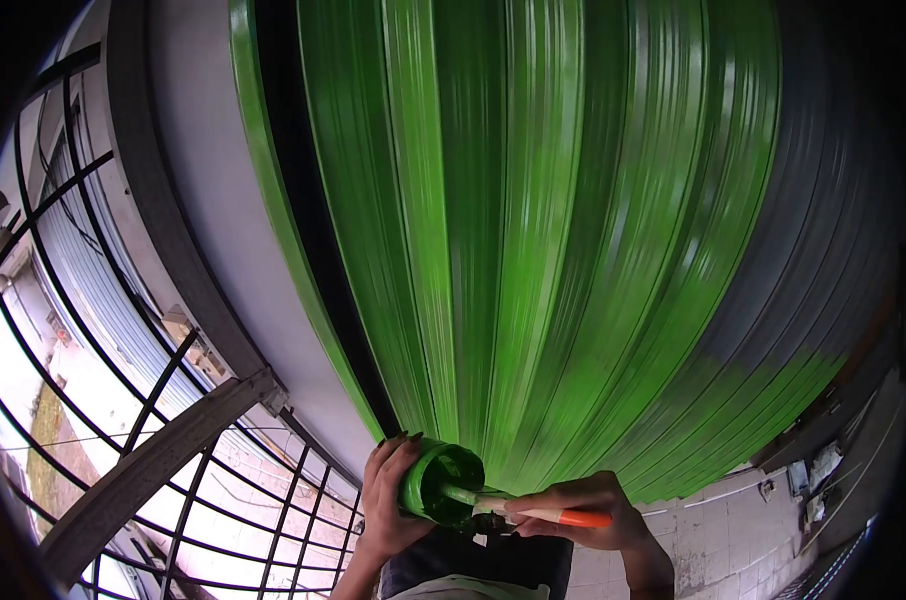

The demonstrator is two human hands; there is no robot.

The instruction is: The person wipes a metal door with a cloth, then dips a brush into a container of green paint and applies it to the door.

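Painting a big shutter [573, 230] green. Mostly green now, with a grey patch left from 2 to 4 o'clock. Right now: loading the brush, it seems. Left hand [388, 490] curled tight around a green can [435, 482], down at 6 o'clock, tipped so its mouth faces up toward the camera. Right hand [583, 512] closed on a brush [533, 514] with an orange handle pointing to 3 o'clock. Brush tip at the can's rim, maybe just inside; hard to tell. Next, probably: wet the tip, wipe off drips on the rim, then reach up and right to the grey part. Needs a steady can and long strokes along the slats. Window bars [173, 430] at 8 o'clock.
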